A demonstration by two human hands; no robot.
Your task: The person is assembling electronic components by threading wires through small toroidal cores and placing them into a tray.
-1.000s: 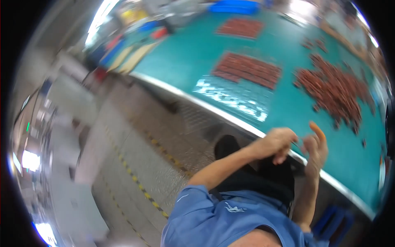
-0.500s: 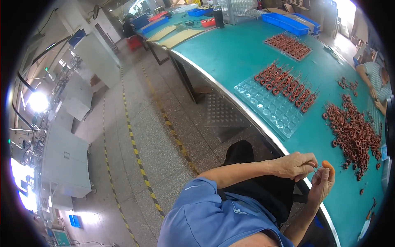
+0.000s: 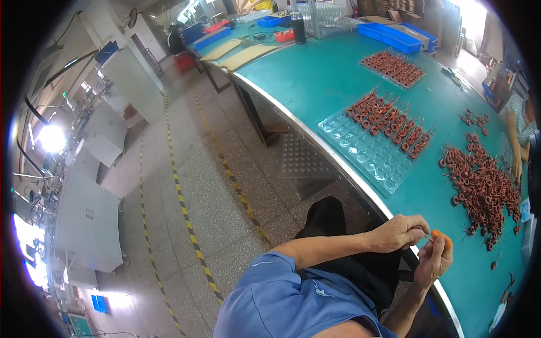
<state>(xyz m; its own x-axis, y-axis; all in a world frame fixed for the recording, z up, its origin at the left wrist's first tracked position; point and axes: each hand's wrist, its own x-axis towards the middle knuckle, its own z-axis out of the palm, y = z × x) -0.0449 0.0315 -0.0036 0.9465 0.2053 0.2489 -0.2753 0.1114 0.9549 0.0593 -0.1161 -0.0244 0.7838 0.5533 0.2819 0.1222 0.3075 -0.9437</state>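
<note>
My left hand (image 3: 401, 232) and my right hand (image 3: 434, 260) meet over the near table edge, fingers pinched close together. Between the fingertips runs a thin wire lead (image 3: 428, 238); whatever it belongs to is hidden by my fingers. An orange finger cot (image 3: 443, 239) covers a finger of my right hand. Beyond my hands lies a clear plastic tray (image 3: 366, 147) with round pockets, its far rows filled with red-brown ring coils (image 3: 389, 125) whose leads stick up. To the right spreads a big loose heap of similar coils (image 3: 486, 188).
A second batch of coils (image 3: 393, 69) lies farther back, near blue bins (image 3: 389, 37). A co-worker's hand (image 3: 517, 166) reaches to the heap's right edge. A tool with orange handles (image 3: 501, 307) lies at the near right. A dark bottle (image 3: 298, 28) stands at the back.
My hands have shifted slightly left and down, still pinched together, and less of the leads shows. The co-worker's hand has come down to the heap's edge.
</note>
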